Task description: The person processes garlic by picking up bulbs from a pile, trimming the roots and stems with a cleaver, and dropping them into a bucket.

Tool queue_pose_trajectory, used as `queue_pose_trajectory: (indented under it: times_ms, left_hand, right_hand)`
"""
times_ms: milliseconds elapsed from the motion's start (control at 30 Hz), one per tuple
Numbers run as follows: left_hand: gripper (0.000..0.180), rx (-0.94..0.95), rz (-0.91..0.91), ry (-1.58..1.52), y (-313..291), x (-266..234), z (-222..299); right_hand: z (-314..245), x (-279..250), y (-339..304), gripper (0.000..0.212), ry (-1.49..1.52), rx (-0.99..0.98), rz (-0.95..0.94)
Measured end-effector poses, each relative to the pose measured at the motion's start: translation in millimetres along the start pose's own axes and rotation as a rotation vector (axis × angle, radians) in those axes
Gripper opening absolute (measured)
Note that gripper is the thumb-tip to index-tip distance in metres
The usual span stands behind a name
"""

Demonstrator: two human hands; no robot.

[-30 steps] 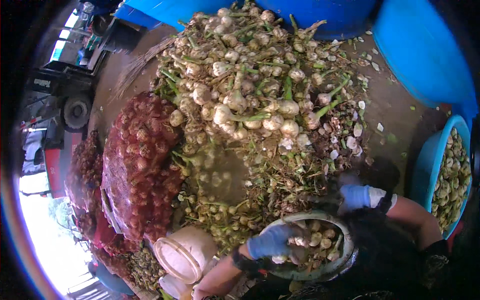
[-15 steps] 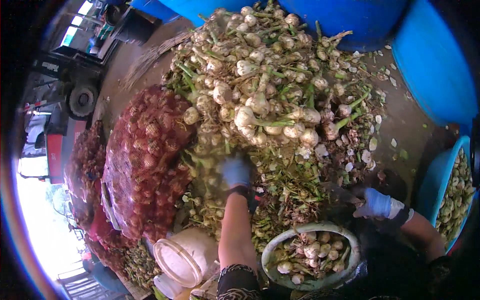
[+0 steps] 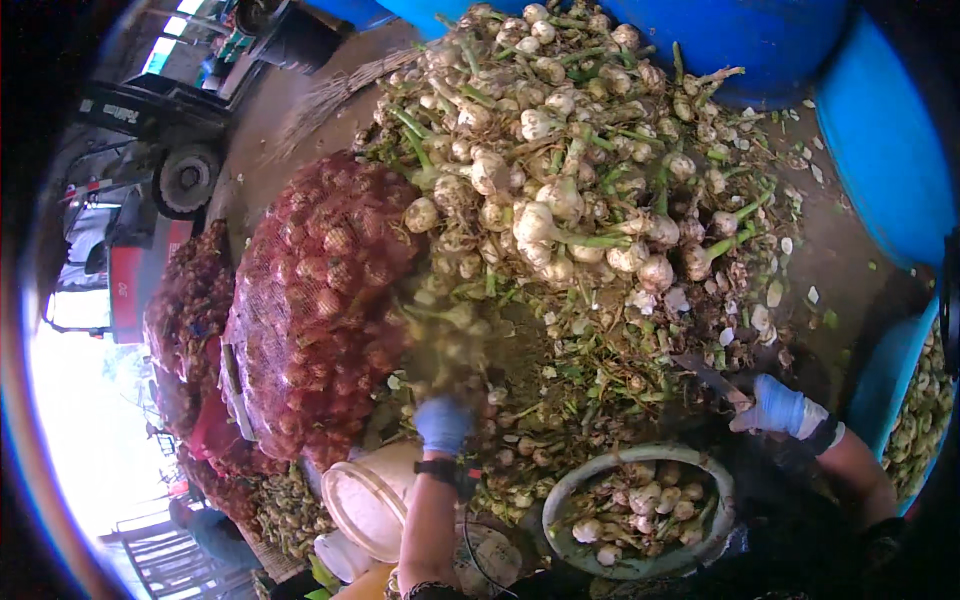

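My right hand (image 3: 772,408), in a blue glove, is closed round the handle of a knife (image 3: 716,380). Its dark-stained blade points left over the trimmings. My left hand (image 3: 443,425), also gloved in blue, is over the left side of the debris near the white bucket; its fingers are smeared by motion. Just beyond it are blurred bulbs with pale stalks. A large heap of garlic bulbs (image 3: 540,220) with green stems rises in front of me. Closer in, a pale round tub (image 3: 570,478) holds trimmed garlic bulbs (image 3: 645,500).
A red mesh sack (image 3: 320,300) full of bulbs stands left of the heap. Leaf and root trimmings (image 3: 610,390) cover the ground between heap and tub. A white bucket (image 3: 365,505) lies tilted at lower left. Blue containers (image 3: 885,150) stand at far right; a blue basin (image 3: 885,385) holds more pieces.
My left hand has drawn back toward me and slightly left, away from the heap. My right hand still grips the knife, slightly further right in view. The whole view has shifted a little.
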State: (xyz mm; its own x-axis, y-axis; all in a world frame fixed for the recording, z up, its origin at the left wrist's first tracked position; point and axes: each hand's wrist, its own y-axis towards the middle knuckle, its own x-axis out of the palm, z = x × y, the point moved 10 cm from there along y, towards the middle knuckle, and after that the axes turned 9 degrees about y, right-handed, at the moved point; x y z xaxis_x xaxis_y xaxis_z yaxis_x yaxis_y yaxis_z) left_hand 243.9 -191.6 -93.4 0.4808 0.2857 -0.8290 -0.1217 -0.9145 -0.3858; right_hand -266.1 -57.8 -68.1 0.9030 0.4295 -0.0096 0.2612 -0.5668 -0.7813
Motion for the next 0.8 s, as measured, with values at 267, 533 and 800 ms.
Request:
queue_pose_trajectory:
  times_ms: [267, 533, 800]
  left_hand:
    - [0.048, -0.419, 0.101, -0.332, 103, -89, -67]
    - [0.077, -0.281, -0.158, -0.254, 128, -83, -24]
    - [0.093, -0.403, -0.003, -0.582, 114, -45, -37]
  right_hand:
    - [-12, 5, -4, 0.027, 0.015, 0.024, -0.029]
    - [12, -9, -10, 0.032, 0.151, 0.041, 0.019]
    - [31, -11, -2, 0.028, -0.003, 0.003, 0.038]
